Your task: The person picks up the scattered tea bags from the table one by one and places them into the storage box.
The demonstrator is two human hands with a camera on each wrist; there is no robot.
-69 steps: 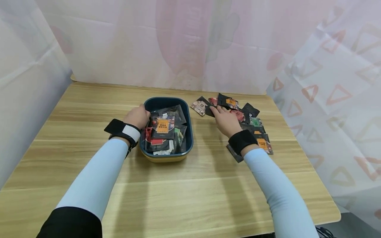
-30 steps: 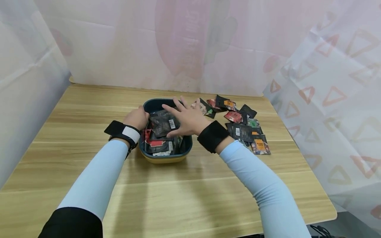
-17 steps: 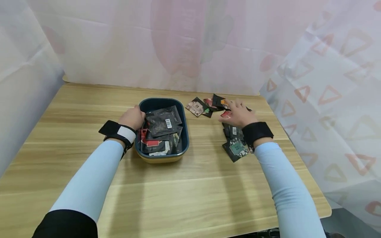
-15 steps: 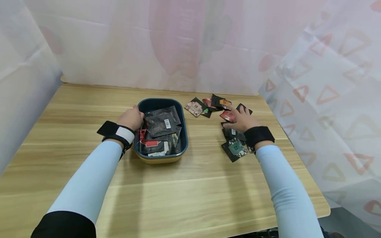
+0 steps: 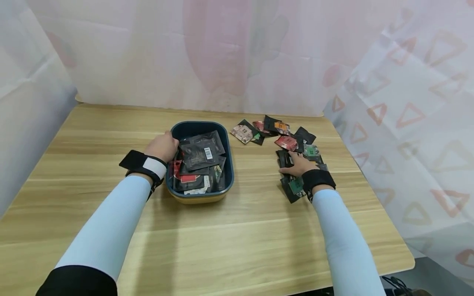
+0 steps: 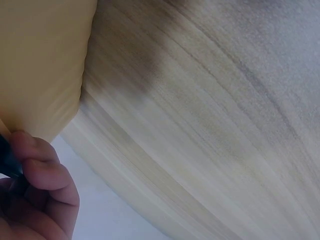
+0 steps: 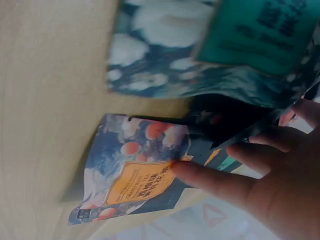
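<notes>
A dark-blue-rimmed bin (image 5: 228, 181) with a yellow underside (image 6: 40, 60) stands mid-table, holding several dark foil packets (image 5: 201, 153). My left hand (image 5: 161, 146) grips its left rim, fingers curled over the edge (image 6: 35, 165). To the right lies a loose pile of packets (image 5: 296, 144). My right hand (image 5: 298, 164) rests on the pile's near part, fingers stretched onto black packets. In the right wrist view a finger (image 7: 210, 180) presses an orange-labelled packet (image 7: 135, 180), and a green-labelled packet (image 7: 260, 30) lies beside it.
The wooden table (image 5: 222, 238) ends at a front edge near me and a right edge past the packets. Sheer curtains (image 5: 237, 53) hang behind and to both sides. Some packets (image 5: 244, 132) lie between the bin and the pile.
My right hand left a black packet in the bin, swung back to the pile on the right and drew toward its near part. The left hand stayed on the rim.
</notes>
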